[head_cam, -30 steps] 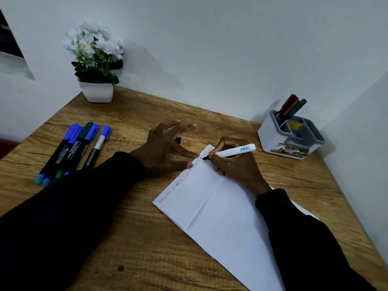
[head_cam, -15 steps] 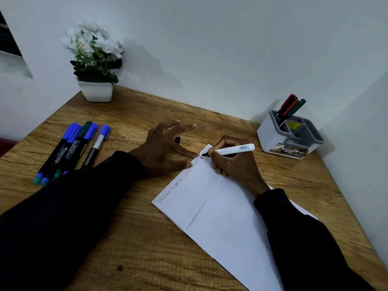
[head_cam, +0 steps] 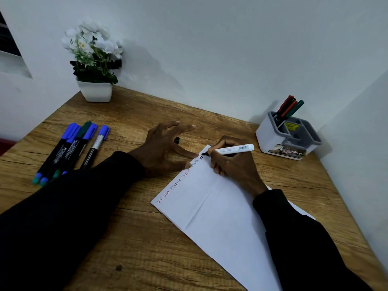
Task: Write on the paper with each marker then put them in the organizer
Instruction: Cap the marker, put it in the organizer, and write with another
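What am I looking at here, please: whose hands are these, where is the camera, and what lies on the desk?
No machine here: a person wears a wide-angle camera on the head, looking forward and down, so this single view shows their own arms in black sleeves. The right hand grips a white marker with its dark tip on the paper, where words in several colours run along one edge. The left hand rests on the desk, fingers spread, beside that edge. On the wooden desk lie capped markers at the left; the white-and-grey organizer at the right holds more markers. A flower pot stands at the back.
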